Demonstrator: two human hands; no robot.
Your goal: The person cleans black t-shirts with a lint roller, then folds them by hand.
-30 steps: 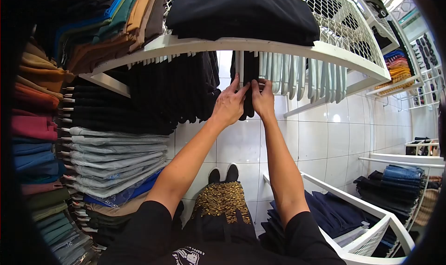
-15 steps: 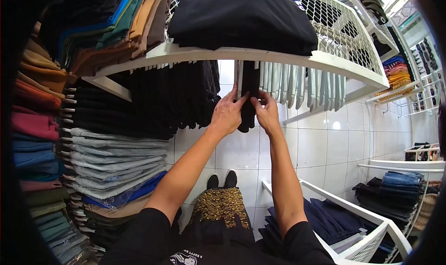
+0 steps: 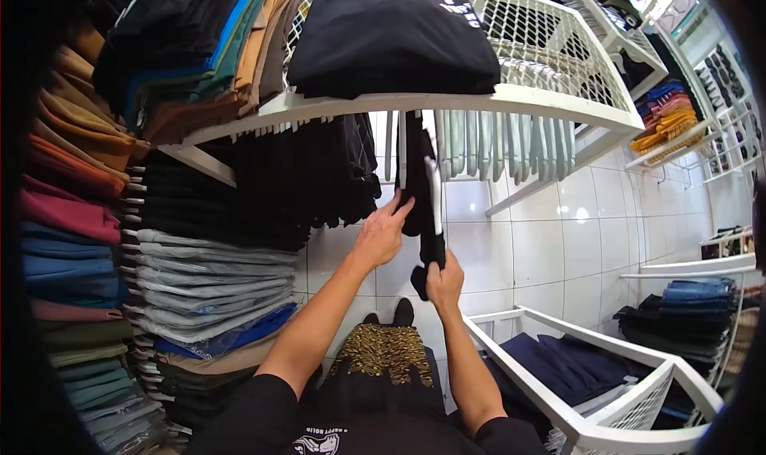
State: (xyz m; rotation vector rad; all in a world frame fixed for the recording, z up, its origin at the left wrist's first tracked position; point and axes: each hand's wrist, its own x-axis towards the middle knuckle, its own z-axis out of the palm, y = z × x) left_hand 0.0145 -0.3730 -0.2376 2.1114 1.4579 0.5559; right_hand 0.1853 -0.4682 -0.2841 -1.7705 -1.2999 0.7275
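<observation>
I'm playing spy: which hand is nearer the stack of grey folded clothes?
Left. The left hand is just right of the grey clothes; the right hand is farther right.

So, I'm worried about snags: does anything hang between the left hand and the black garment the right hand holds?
Yes: a second black garment hangs at the fingertips of the left hand, between it and the held garment.

The person wears a short-sleeved black shirt (image 3: 351,411) with white lettering, gold-patterned black bottoms (image 3: 388,353) and dark shoes (image 3: 404,312).
</observation>
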